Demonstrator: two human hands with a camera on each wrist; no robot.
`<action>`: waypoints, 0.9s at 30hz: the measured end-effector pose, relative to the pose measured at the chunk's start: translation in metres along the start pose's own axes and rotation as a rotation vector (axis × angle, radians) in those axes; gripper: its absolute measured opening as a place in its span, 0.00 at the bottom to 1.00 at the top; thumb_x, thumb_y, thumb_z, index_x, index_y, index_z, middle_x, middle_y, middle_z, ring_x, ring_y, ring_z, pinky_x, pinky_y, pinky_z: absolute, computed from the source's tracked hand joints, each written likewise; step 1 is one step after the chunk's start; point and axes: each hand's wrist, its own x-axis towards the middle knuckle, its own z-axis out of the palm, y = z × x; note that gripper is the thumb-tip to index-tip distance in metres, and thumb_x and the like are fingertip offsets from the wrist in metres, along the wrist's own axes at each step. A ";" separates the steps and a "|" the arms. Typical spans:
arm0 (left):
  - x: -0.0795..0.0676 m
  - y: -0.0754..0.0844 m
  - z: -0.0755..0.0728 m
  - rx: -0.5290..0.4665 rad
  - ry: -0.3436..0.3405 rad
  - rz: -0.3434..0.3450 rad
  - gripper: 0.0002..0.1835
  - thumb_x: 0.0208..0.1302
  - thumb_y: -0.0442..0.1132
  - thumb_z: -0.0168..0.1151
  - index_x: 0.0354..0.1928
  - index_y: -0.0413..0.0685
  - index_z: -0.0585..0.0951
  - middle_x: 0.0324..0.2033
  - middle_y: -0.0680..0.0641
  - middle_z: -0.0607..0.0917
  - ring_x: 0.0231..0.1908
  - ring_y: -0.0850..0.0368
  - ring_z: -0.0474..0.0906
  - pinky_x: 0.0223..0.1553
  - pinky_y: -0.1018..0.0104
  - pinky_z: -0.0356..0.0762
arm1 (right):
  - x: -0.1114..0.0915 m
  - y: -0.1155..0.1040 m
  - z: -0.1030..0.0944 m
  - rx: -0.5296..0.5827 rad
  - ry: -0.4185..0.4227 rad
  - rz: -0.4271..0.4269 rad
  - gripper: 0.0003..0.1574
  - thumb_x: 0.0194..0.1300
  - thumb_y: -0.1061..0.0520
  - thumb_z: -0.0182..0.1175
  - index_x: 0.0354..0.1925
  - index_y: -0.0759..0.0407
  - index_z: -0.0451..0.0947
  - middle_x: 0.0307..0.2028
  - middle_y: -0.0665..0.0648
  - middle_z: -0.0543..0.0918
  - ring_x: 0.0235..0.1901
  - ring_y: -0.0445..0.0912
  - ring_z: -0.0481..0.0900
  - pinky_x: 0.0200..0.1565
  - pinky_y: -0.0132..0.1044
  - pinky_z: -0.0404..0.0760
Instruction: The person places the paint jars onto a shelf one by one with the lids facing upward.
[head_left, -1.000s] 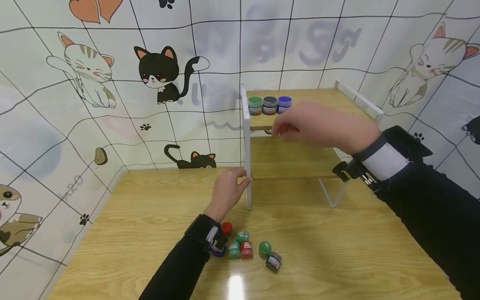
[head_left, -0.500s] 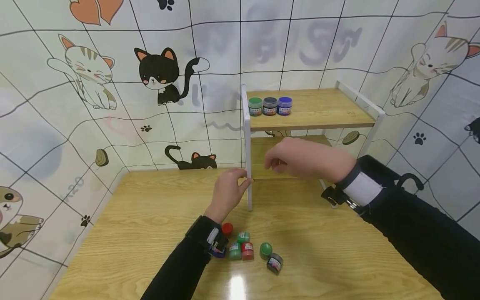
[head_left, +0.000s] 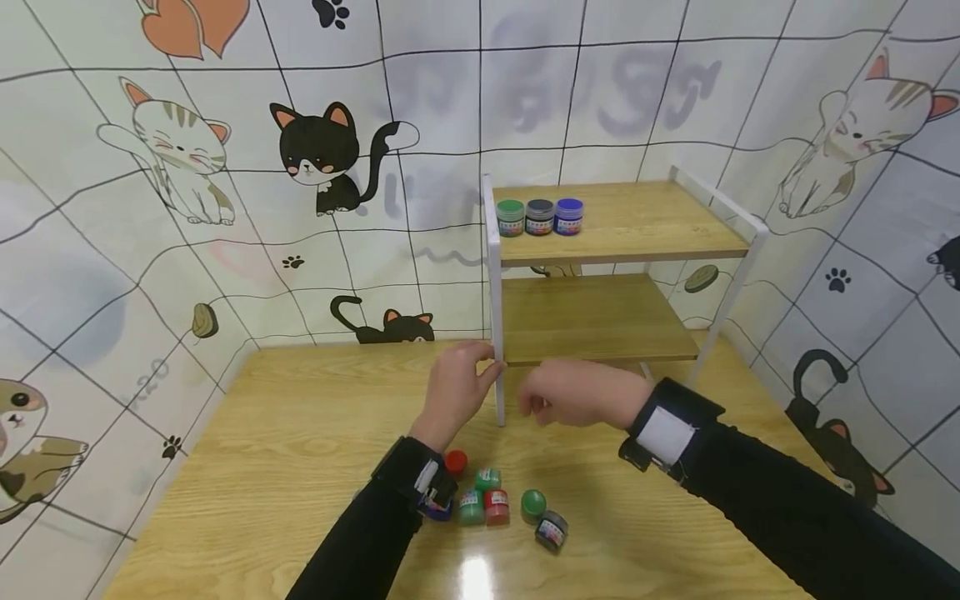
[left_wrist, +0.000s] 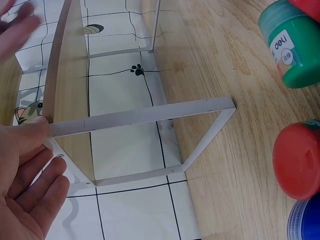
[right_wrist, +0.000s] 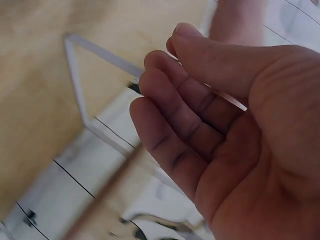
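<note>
My left hand (head_left: 454, 387) holds the white left front leg (left_wrist: 140, 116) of a small two-tier wooden shelf (head_left: 596, 321), thumb on one side and fingers behind it. The right hand (head_left: 581, 393) hovers in front of the lower board, its fingers loosely curled around nothing; its palm (right_wrist: 240, 165) shows bare in the right wrist view. On the top board, at the left end, stand a green paint jar (head_left: 511, 218), a dark grey paint jar (head_left: 539, 217) and a blue paint jar (head_left: 568, 217) in a row.
Several paint jars are on the table (head_left: 300, 467) near the left wrist: a red-lidded jar (head_left: 455, 462), a red jar (head_left: 497, 507), a green jar (head_left: 471, 507), a green-lidded jar (head_left: 533, 505), a tilted black jar (head_left: 552, 531). A cat-patterned backdrop (head_left: 435, 83) surrounds the table.
My right hand has come down from beside the top board, past the lower board, to just above the table. The left hand has stayed at the shelf's leg.
</note>
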 end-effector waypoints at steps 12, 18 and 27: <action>-0.001 0.001 0.000 -0.001 -0.015 -0.018 0.08 0.61 0.45 0.66 0.38 0.49 0.85 0.38 0.50 0.87 0.41 0.56 0.82 0.39 0.62 0.81 | 0.007 0.013 0.073 0.063 -0.044 -0.042 0.06 0.59 0.58 0.67 0.35 0.52 0.80 0.32 0.45 0.80 0.35 0.40 0.74 0.41 0.36 0.77; -0.001 0.002 0.000 0.012 -0.019 -0.021 0.09 0.61 0.45 0.66 0.39 0.48 0.85 0.38 0.50 0.87 0.41 0.57 0.82 0.39 0.62 0.82 | 0.007 0.016 0.095 0.099 -0.036 -0.015 0.15 0.57 0.48 0.68 0.39 0.52 0.78 0.35 0.46 0.78 0.35 0.38 0.72 0.41 0.36 0.77; -0.001 0.001 0.001 0.012 -0.026 -0.033 0.10 0.62 0.45 0.65 0.40 0.48 0.85 0.39 0.50 0.87 0.42 0.57 0.82 0.40 0.62 0.82 | 0.007 0.016 0.118 0.189 -0.077 0.004 0.18 0.55 0.48 0.70 0.41 0.49 0.75 0.36 0.44 0.75 0.36 0.37 0.71 0.42 0.36 0.76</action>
